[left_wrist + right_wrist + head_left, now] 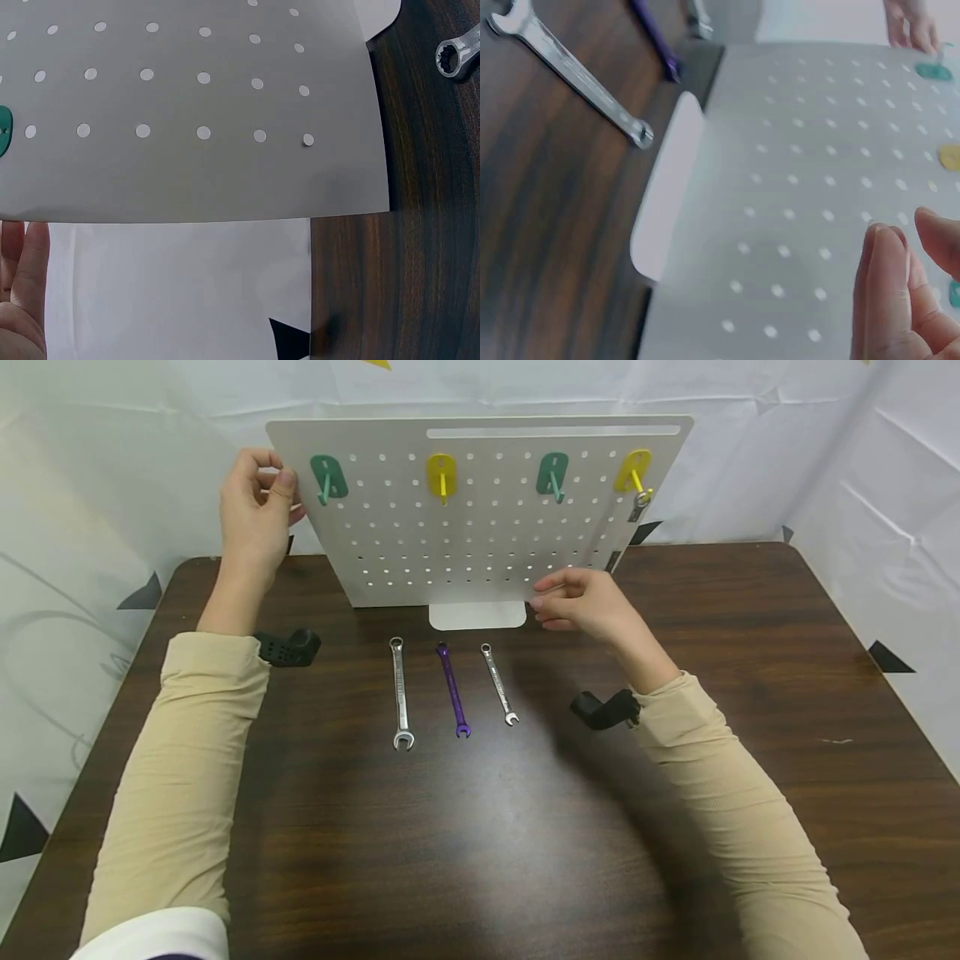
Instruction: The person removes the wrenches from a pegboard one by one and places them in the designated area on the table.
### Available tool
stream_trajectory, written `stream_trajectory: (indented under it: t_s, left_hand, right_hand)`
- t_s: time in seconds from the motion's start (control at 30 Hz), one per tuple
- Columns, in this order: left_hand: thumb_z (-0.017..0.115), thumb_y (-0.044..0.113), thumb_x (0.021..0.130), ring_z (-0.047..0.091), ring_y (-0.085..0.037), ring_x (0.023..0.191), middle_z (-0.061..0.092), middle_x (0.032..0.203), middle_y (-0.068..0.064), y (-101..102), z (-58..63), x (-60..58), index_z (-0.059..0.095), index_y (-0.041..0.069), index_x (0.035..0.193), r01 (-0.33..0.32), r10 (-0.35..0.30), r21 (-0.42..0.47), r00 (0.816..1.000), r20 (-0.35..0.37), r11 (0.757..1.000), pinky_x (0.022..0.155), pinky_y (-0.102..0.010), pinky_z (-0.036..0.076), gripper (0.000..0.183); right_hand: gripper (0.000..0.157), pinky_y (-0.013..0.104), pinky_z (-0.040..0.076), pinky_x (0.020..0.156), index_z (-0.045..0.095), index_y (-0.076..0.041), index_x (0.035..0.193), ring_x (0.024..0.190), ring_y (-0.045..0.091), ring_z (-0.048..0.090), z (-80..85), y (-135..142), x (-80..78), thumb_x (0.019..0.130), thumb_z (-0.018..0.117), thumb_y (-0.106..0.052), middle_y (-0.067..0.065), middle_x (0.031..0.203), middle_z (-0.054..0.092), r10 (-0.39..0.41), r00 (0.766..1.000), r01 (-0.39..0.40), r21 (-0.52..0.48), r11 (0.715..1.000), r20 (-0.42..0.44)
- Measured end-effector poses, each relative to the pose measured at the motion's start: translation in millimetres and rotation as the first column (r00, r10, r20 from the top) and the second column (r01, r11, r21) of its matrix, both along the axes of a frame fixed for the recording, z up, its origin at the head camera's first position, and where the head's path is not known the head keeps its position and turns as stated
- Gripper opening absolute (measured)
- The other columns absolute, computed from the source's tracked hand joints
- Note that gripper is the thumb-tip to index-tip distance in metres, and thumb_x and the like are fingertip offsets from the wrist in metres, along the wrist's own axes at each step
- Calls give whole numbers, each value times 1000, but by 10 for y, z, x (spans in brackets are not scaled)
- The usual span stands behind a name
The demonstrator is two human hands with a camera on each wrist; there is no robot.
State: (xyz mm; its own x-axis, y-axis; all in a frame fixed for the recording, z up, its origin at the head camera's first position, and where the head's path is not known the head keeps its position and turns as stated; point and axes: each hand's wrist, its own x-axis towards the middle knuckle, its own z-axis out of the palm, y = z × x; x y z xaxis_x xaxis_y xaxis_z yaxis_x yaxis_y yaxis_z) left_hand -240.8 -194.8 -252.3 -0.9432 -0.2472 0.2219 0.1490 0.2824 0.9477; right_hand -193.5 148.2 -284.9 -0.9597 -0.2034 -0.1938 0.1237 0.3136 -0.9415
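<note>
My left hand point(258, 514) grips the left edge of a light grey pegboard point(480, 556), its fingers partly hidden behind the board. In front of the board's lower right part is my right hand point(585, 602), fingers loosely bent and holding nothing. A wrench point(636, 514) hangs by its ring end from the right yellow hook point(636, 472). Three more wrenches lie on the table before the board: a large silver wrench point(401, 693), a purple wrench point(453, 689) and a smaller silver wrench point(499, 683), open ends toward me.
Along the board's upper part sit a left green hook point(328, 478), a left yellow hook point(442, 477) and a right green hook point(553, 475). The board's white foot point(477, 616) rests on the dark wooden table point(480, 843). White cloth point(525, 385) hangs behind.
</note>
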Motion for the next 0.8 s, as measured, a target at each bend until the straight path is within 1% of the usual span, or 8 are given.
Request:
stream_trajectory:
  t_s: [0.1, 0.17, 0.27, 0.37, 0.47, 0.63, 0.8]
  left_hand:
    - [51, 26, 96, 58, 1, 85, 47, 88, 8, 2, -2, -5, 50, 29, 92, -1, 1, -3, 1000, 0, 1000, 90, -22, 56, 5]
    - [51, 27, 96, 58, 1, 85, 47, 88, 9, 3, -6, -7, 50, 29, 92, -2, 2, -8, 1000, -1, 1000, 90, -23, 56, 5]
    - [50, 28, 96, 58, 1, 86, 47, 88, 9, 2, -12, -10, 51, 28, 94, -4, 4, -20, 1000, -4, 1000, 91, -23, 55, 2]
    - [50, 29, 95, 58, 1, 86, 48, 88, 10, -1, -19, -12, 51, 26, 96, -4, 4, -28, 1000, -10, 1000, 91, -23, 55, 4]
    - [51, 30, 94, 58, 1, 87, 48, 88, 10, -4, -24, -14, 51, 25, 96, -3, 3, -27, 1000, -16, 1000, 91, -23, 56, 5]
    - [51, 30, 94, 59, 1, 86, 48, 88, 9, -3, -28, -16, 51, 26, 95, 0, -1, -22, 1000, -25, 1000, 90, -23, 56, 4]
    - [51, 29, 95, 59, 1, 85, 48, 87, 8, 0, -31, -13, 50, 27, 93, 2, -2, -20, 999, -33, 1000, 88, -22, 56, 3]
  right_hand:
    - [30, 19, 59, 71, 55, 8, 116, 72, 3, 65, 94, 85, 9, 90, 62, -4, -9, 79, 65, -53, 998, 50, -53, 997, -41]
    - [29, 17, 58, 70, 56, 6, 114, 71, 3, 65, 147, 143, 17, 90, 64, -6, -9, 78, 65, -86, 994, 80, -89, 993, -65]
    - [26, 17, 58, 68, 57, 3, 110, 70, 4, 66, 217, 231, 29, 88, 67, -7, -7, 77, 66, -132, 987, 118, -148, 982, -92]
    - [24, 17, 58, 66, 59, 2, 107, 69, 6, 66, 275, 316, 41, 86, 68, -6, -5, 77, 66, -171, 980, 145, -214, 966, -106]
    - [22, 18, 58, 66, 60, 1, 104, 68, 8, 66, 313, 393, 50, 85, 70, -5, -3, 76, 66, -213, 970, 173, -289, 942, -113]
    - [12, 19, 59, 65, 65, -4, 93, 67, 10, 66, 346, 496, 57, 83, 70, 1, 0, 76, 67, -287, 951, 215, -417, 883, -118]
    - [10, 20, 59, 65, 67, -6, 87, 64, 11, 67, 355, 574, 48, 82, 70, 3, 1, 73, 68, -330, 936, 234, -479, 846, -126]
